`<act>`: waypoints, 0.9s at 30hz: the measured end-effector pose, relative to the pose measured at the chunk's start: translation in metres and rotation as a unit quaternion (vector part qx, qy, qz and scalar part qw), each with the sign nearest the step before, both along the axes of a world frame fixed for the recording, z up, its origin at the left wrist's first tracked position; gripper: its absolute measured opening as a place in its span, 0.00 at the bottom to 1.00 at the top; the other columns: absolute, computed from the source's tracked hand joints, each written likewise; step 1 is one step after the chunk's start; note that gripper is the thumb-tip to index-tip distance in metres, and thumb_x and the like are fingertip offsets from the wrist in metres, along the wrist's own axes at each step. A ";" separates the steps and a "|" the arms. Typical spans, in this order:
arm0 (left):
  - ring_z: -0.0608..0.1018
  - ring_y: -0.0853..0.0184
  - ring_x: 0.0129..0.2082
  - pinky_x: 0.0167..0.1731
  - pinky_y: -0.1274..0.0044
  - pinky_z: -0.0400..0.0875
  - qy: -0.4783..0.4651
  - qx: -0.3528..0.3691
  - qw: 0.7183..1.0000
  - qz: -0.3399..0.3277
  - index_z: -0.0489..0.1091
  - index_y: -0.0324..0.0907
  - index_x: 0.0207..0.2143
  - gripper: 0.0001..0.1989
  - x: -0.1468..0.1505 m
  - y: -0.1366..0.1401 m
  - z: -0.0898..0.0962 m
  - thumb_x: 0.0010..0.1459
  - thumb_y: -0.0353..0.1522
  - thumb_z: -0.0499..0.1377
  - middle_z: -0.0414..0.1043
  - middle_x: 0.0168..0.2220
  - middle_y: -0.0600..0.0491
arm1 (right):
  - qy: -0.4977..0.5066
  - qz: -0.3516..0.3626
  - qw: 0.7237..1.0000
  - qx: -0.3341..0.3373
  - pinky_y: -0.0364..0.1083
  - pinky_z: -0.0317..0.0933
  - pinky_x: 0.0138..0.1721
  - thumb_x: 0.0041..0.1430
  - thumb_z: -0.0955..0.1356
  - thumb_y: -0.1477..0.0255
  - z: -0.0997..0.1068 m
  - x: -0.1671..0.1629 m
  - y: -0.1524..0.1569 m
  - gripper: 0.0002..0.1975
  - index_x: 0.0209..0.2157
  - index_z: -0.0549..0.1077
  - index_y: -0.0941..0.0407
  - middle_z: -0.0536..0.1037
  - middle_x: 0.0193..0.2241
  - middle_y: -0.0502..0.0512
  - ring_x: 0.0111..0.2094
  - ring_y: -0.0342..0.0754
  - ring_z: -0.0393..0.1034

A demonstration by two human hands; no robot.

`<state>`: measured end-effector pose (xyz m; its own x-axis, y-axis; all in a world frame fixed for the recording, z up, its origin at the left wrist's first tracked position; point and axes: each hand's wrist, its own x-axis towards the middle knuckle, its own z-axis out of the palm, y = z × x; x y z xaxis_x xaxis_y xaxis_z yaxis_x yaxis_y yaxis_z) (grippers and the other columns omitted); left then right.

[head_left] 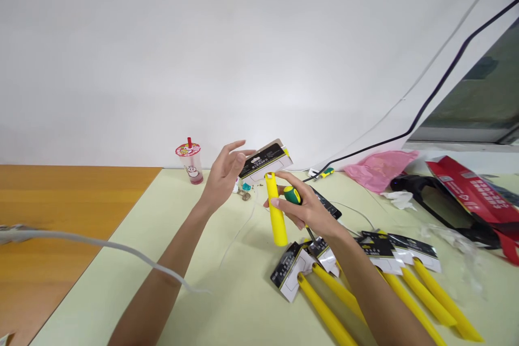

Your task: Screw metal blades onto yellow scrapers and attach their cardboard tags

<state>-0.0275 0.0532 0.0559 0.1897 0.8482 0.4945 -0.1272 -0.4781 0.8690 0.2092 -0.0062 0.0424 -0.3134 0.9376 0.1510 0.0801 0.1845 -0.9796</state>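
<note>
My right hand [306, 208] grips a yellow plastic sleeve [277, 216] between thumb and fingers, tilted slightly. Also in that hand is a screwdriver with a green and yellow handle [292, 195], its dark shaft pointing down below the palm. Just above the sleeve's notched top is a folded black and white header card [265, 163]. Beside the card's left end, my left hand [225, 173] has its fingers stretched and thumb apart. Some fingertips pass behind the card's upper edge; firm contact cannot be made out.
Several yellow sleeves [430, 294] with header cards [292, 273] lie at the front right. A lidded drink cup [193, 165] stands back left. A pink plastic bag [379, 170], black goggles [421, 200] and a red bag [474, 189] lie right. A grey cable [101, 242] crosses the left foreground.
</note>
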 end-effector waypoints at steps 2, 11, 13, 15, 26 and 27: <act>0.80 0.56 0.59 0.58 0.64 0.74 0.002 0.018 0.995 0.095 0.66 0.47 0.65 0.30 0.005 0.002 -0.002 0.69 0.51 0.64 0.74 0.64 0.40 | -0.034 -0.058 0.997 0.044 0.40 0.54 0.16 0.65 0.77 0.53 0.000 0.000 0.002 0.33 0.68 0.72 0.45 0.78 0.44 0.54 0.27 0.44 0.73; 0.78 0.60 0.39 0.41 0.70 0.70 0.109 -0.044 0.978 0.170 0.71 0.46 0.53 0.30 0.008 -0.005 -0.004 0.56 0.48 0.75 0.79 0.40 0.51 | -0.220 -0.208 0.879 0.368 0.52 0.74 0.44 0.75 0.70 0.61 -0.003 -0.003 0.006 0.22 0.66 0.75 0.50 0.81 0.41 0.58 0.42 0.55 0.78; 0.81 0.58 0.38 0.40 0.69 0.72 0.110 -0.098 0.988 0.033 0.73 0.44 0.52 0.27 0.009 -0.008 -0.003 0.61 0.51 0.72 0.82 0.38 0.48 | -0.253 -0.221 0.856 0.394 0.51 0.74 0.40 0.75 0.69 0.62 -0.005 -0.002 0.007 0.21 0.66 0.75 0.50 0.79 0.39 0.58 0.40 0.55 0.79; 0.84 0.53 0.44 0.44 0.65 0.75 0.100 -0.116 0.983 -0.101 0.76 0.42 0.52 0.28 0.011 -0.012 -0.001 0.63 0.54 0.68 0.84 0.44 0.42 | -0.277 -0.235 0.840 0.403 0.50 0.74 0.37 0.75 0.70 0.64 -0.006 -0.001 0.007 0.20 0.65 0.75 0.50 0.79 0.39 0.58 0.39 0.55 0.79; 0.84 0.49 0.50 0.53 0.58 0.81 -0.004 -0.068 0.995 -0.076 0.83 0.43 0.50 0.24 0.032 -0.033 0.005 0.54 0.44 0.78 0.85 0.49 0.45 | -0.233 -0.276 0.850 0.385 0.49 0.70 0.33 0.68 0.74 0.63 -0.013 -0.009 0.005 0.11 0.47 0.72 0.50 0.82 0.40 0.56 0.36 0.53 0.80; 0.84 0.49 0.51 0.53 0.57 0.81 -0.002 -0.064 0.995 -0.073 0.83 0.44 0.49 0.24 0.031 -0.034 0.005 0.53 0.43 0.78 0.86 0.48 0.45 | -0.226 -0.275 0.856 0.376 0.49 0.70 0.33 0.67 0.74 0.64 -0.013 -0.010 0.004 0.11 0.46 0.72 0.50 0.81 0.38 0.55 0.35 0.53 0.79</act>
